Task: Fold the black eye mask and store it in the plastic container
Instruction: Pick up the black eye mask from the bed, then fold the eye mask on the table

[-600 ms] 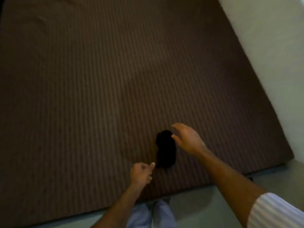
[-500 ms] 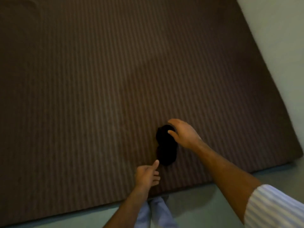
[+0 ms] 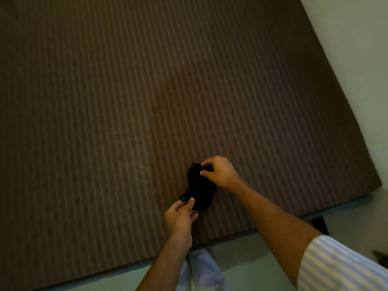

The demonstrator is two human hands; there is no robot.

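The black eye mask (image 3: pixel 200 189) lies on a brown striped bedcover (image 3: pixel 147 101), near its front edge. My right hand (image 3: pixel 220 173) pinches the mask's far end between thumb and fingers. My left hand (image 3: pixel 181 215) pinches the near end, where a thin strap loop shows by the fingertips. The mask runs lengthwise between the two hands. No plastic container is in view.
The bed's front edge (image 3: pixel 231 236) runs diagonally just below my hands, with pale floor (image 3: pixel 262 259) beyond it. A light wall (image 3: pixel 357 59) borders the bed on the right. A dark object (image 3: pixel 319 224) sits on the floor under the bed's edge.
Both hands have closed on the mask: the right hand went from resting on its far end to pinching it, and the left hand moved forward and took the near end.
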